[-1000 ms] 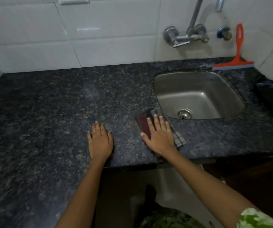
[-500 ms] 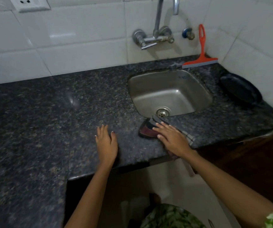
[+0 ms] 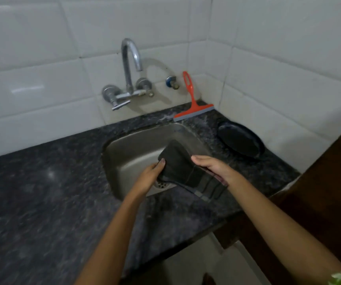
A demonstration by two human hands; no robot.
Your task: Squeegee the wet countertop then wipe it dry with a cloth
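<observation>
A dark folded cloth (image 3: 183, 168) is held up over the steel sink (image 3: 132, 153). My left hand (image 3: 149, 178) grips its left edge with the thumb on top. On the cloth's right side my right hand (image 3: 212, 167) holds it, thumb over the top. The cloth's striped lower end hangs above the sink's front rim. A red squeegee (image 3: 192, 105) leans against the wall tiles behind the sink, its blade on the dark speckled countertop (image 3: 42, 202). Neither hand touches the squeegee.
A chrome wall tap (image 3: 129, 75) rises above the sink. A black round pan (image 3: 241, 142) lies on the counter to the right of the sink, near the corner wall. A dark wooden panel (image 3: 330, 192) stands at the right edge.
Both hands have left the countertop. The cloth, pressed flat by my right hand before, is now lifted over the sink with both hands holding it. My view has shifted right.
</observation>
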